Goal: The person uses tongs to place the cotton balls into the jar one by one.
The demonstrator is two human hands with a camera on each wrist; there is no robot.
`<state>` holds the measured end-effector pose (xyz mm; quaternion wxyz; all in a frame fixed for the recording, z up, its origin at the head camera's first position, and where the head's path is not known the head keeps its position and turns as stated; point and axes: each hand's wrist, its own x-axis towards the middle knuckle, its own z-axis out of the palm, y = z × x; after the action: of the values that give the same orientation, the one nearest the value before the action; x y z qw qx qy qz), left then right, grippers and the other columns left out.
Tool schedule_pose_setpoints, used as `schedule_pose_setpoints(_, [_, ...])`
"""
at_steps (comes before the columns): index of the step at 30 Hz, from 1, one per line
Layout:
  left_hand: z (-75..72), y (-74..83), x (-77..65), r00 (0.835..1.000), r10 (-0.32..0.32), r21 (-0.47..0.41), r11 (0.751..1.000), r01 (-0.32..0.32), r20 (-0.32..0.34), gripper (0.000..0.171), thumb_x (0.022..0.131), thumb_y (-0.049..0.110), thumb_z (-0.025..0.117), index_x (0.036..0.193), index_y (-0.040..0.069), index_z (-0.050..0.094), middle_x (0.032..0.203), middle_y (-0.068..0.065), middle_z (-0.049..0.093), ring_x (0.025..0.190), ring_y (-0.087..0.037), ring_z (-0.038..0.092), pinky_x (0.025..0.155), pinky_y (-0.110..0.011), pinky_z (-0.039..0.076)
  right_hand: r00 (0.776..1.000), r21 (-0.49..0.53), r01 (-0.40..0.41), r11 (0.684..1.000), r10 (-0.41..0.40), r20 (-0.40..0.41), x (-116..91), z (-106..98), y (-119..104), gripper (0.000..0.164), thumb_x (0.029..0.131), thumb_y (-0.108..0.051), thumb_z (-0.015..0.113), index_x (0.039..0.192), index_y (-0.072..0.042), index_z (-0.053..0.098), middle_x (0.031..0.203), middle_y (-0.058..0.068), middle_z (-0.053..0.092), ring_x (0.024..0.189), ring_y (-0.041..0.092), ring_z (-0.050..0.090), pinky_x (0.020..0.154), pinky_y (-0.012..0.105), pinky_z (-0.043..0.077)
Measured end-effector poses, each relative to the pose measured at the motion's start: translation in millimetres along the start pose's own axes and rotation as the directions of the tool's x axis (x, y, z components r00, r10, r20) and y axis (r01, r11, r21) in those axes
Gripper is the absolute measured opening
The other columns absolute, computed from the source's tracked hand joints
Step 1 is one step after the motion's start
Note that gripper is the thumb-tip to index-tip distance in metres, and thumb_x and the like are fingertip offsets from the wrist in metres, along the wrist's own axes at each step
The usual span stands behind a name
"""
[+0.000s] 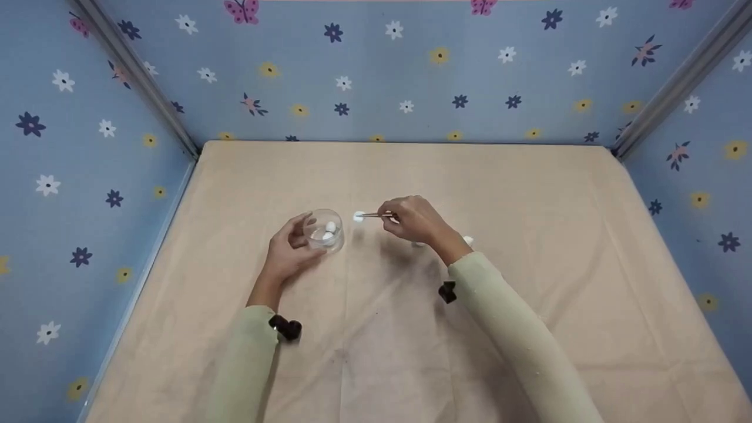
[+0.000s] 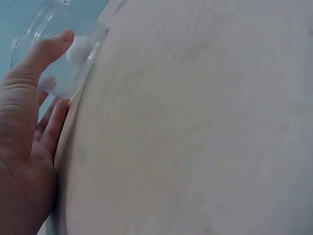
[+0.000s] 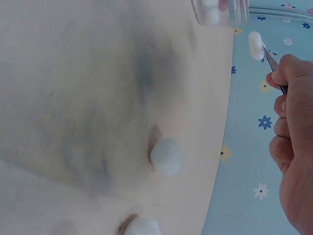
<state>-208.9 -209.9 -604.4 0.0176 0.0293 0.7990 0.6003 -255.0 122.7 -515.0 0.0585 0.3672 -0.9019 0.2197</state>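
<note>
My left hand [image 1: 288, 254] grips a clear round jar [image 1: 317, 218] that stands on the cloth, its thumb on the near side in the left wrist view. A few white cotton balls [image 1: 331, 227] lie inside the jar. My right hand [image 1: 413, 217] pinches metal tweezers [image 1: 376, 215], whose tips hold another cotton ball [image 3: 256, 46] just right of the jar, above the cloth. Two more cotton balls [image 3: 167, 156] rest on the cloth below the right hand and forearm; in the head view the arm partly hides them.
A beige cloth [image 1: 399, 341] with creases covers the table. Blue flowered panels [image 1: 376, 70] stand at the back and both sides, with metal posts [image 1: 141, 76] at the back corners. Small black devices [image 1: 285, 328] sit at both wrists.
</note>
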Motion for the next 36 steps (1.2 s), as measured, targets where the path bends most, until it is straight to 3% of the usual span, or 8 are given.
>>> schedule_pose_setpoints(21, [1.0,-1.0,-0.4,1.0,-0.012,-0.001,1.0,0.012,-0.001,0.091,0.086,-0.002,0.095,0.166,0.013,0.054,0.167,-0.016,0.062,0.143,-0.038,0.064,0.1,-0.009,0.053,1.0,0.031,0.017,0.999,-0.017,0.002,18.8,9.7,-26.2,0.019,0.103,-0.009,0.07,0.113,-0.004,0.085,0.104,0.012,0.088,0.085,0.027,0.08,0.081,0.047,0.067])
schedule_pose_setpoints(30, [-0.3,1.3,-0.7,1.0,-0.028,0.017,0.999,0.028,0.005,0.093,0.087,-0.001,0.095,0.168,0.014,0.052,0.168,-0.016,0.061,0.141,-0.04,0.067,0.11,-0.02,0.058,1.0,0.062,0.022,0.998,-0.021,-0.016,26.4,21.0,-34.6,0.019,0.103,-0.008,0.071,0.114,-0.003,0.085,0.105,0.013,0.088,0.086,0.027,0.08,0.082,0.046,0.067])
schedule_pose_setpoints(36, [0.5,0.6,-0.5,1.0,-0.026,-0.002,1.0,0.026,0.012,0.094,0.086,-0.003,0.094,0.168,0.013,0.052,0.168,-0.017,0.06,0.142,-0.041,0.068,0.105,-0.014,0.057,0.999,0.049,0.033,0.998,-0.032,-0.029,25.7,29.2,-37.5,0.019,0.102,-0.008,0.071,0.114,-0.003,0.085,0.102,0.013,0.088,0.082,0.027,0.079,0.079,0.045,0.067])
